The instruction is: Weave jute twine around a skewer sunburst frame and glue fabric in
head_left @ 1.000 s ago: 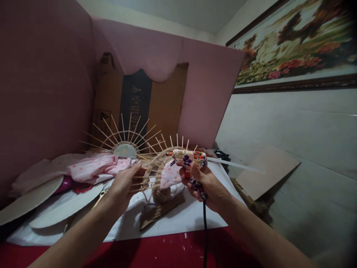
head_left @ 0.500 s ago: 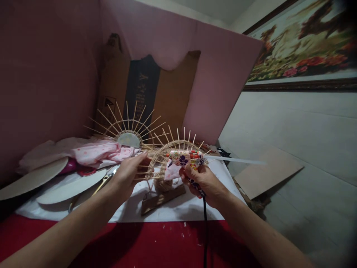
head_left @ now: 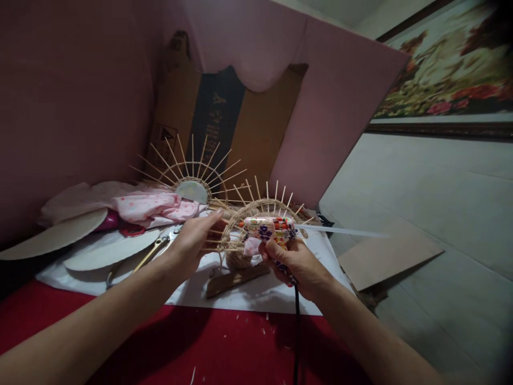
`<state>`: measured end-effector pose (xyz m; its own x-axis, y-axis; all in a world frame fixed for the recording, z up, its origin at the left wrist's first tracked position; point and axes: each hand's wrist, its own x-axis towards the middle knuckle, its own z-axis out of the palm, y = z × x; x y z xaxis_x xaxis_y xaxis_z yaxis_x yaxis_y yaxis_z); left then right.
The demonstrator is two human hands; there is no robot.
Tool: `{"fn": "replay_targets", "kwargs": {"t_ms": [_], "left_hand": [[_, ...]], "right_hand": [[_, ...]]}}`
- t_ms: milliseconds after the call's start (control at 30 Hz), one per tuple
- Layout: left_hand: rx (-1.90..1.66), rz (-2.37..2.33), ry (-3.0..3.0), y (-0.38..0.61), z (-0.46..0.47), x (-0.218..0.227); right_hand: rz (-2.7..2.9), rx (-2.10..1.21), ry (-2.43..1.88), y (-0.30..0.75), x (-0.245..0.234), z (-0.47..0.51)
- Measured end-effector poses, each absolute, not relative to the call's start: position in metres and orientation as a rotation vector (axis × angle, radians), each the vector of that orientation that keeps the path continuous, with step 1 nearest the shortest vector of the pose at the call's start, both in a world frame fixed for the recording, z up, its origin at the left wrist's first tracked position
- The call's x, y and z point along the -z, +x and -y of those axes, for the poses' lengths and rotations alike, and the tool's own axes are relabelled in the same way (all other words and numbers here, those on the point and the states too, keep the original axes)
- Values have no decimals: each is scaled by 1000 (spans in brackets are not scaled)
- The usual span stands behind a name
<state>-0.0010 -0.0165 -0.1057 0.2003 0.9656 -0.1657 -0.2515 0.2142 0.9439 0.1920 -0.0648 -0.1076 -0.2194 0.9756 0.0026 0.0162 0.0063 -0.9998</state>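
Observation:
My left hand grips the left side of a half-round twine weaving with thin wooden sticks fanning out from it; some of its fingers are hidden behind the sticks. In my right hand is a hot glue gun with a flowered pattern, its nozzle pointing left at the weaving. A long white glue stick juts from its back, and a black cord hangs down. A bit of pink cloth shows below the gun. Behind the weaving sits a ball of twine.
A second stick-and-twine half round leans at the back by a cardboard box. Pink dotted cloth, scissors and pale half-round boards lie left. A brown strip rests on the white sheet.
The whole view has shifted, so things appear a little farther right and mostly higher. Both hands keep their holds, and the glue gun stays close to the weaving.

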Motion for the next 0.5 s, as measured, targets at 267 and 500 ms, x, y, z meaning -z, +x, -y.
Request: {"fn": "replay_targets", "kwargs": {"t_ms": [267,500], "left_hand": [[-1053,-945,971,-1,16,106],[-1073,-956,964,0,18,106]], "right_hand": [[1339,-1394,-1118,192,110,65],[1303,-1371,-1139,190,111,65]]}}
